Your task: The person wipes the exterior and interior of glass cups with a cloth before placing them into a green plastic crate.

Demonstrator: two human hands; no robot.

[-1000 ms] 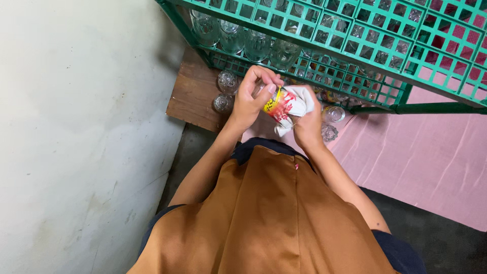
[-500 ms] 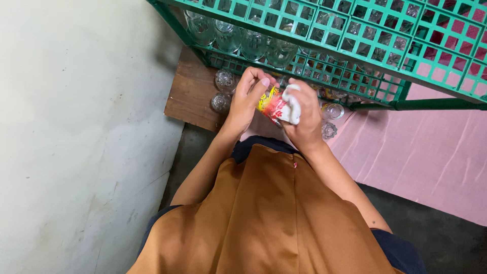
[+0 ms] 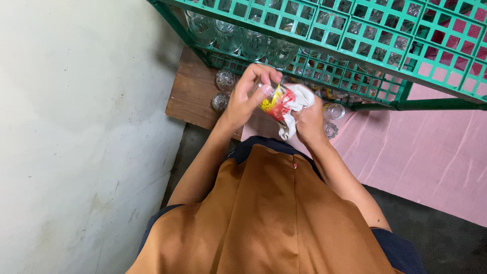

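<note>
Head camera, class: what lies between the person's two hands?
Between the left hand and right hand sits a clear glass wrapped in a white, red and yellow cloth.

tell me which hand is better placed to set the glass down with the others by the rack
Left, likely. The left hand grips the glass and is nearer the glasses on the wooden board; the right hand holds the cloth.

Ahead: blocked by green plastic lattice rack (image 3: pixel 355 56).
Left: closed off by pale plaster wall (image 3: pixel 76 127).
Right: open room is left over pink cloth (image 3: pixel 431 157).
</note>
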